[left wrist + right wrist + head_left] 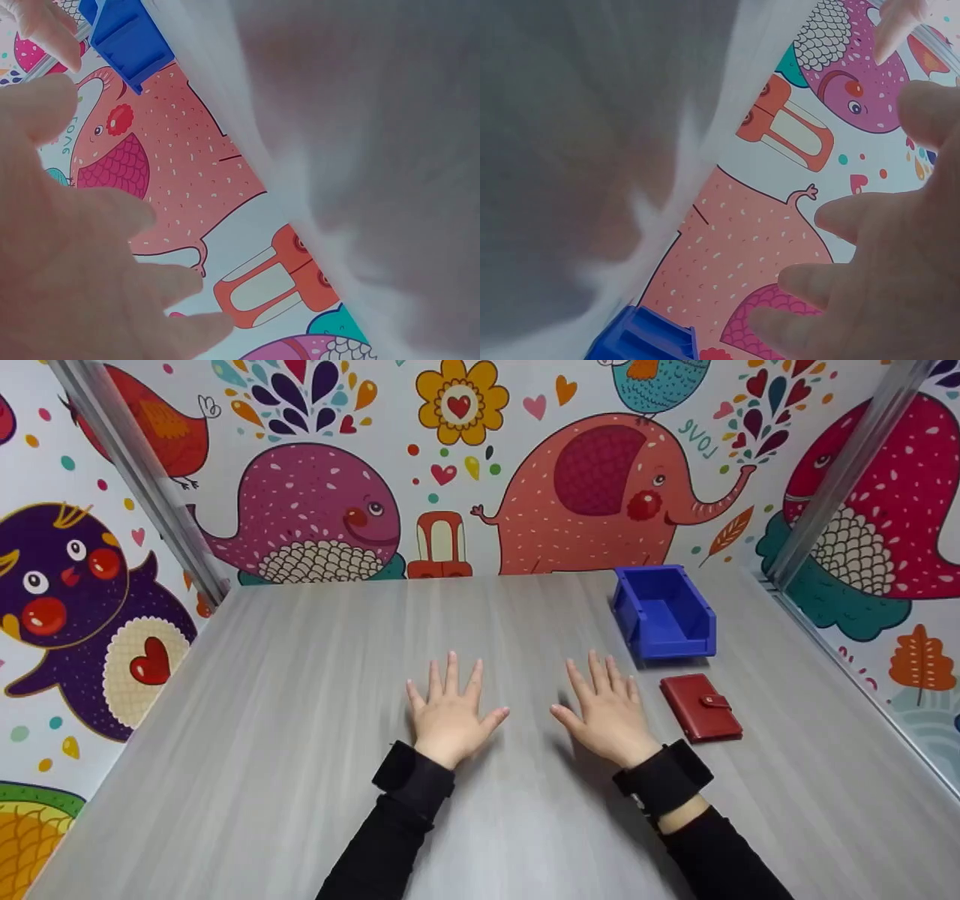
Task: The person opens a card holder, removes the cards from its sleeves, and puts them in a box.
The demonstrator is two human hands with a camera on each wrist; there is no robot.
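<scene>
The right hand (611, 725), spread and empty like the farther left hand (448, 725), has the red wallet (696, 707) just beside it on the right, long axis slanting toward the blue bin (679, 648).

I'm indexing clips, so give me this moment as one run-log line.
left hand: fingers spread, empty | right hand: fingers spread, empty | red case: right of right hand | blue bin: beyond case

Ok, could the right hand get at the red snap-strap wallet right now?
Probably yes: the right hand is empty and the red snap-strap wallet lies just to its right with nothing between them; the blue bin sits beyond, out of the way.
</scene>
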